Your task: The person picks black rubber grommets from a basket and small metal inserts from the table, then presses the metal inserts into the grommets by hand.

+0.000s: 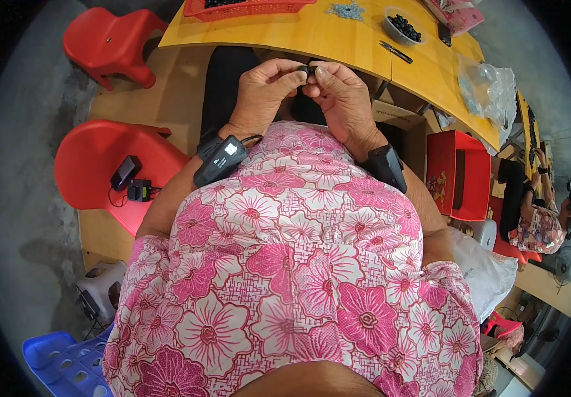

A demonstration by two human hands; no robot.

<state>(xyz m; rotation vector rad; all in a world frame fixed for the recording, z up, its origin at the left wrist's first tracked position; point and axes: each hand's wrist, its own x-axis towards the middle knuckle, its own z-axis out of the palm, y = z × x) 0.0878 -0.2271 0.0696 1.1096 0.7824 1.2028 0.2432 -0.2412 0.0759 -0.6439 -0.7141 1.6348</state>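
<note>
In front of my chest, near the table's close edge, my two hands meet at a small black part (308, 70). My left hand (261, 92) pinches it between thumb and index finger. From the other side, my right hand (343, 98) grips it with thumb and fingertips. The part's exact kind is too small to tell, and the fingers cover much of it. Beyond the hands on the yellow table (298, 33) stands a clear bowl (387, 32) of similar-looking black pieces. A slim black hand tool (396, 51) lies close to the bowl.
A red basket (252, 9) with black pieces, a pile of small grey pieces (346, 11) and a clear plastic bag (487, 89) rest on the table. Right are a cardboard box (398, 114) and a red box (460, 175); left, red chairs (103, 40). Another person (538, 221) sits far right.
</note>
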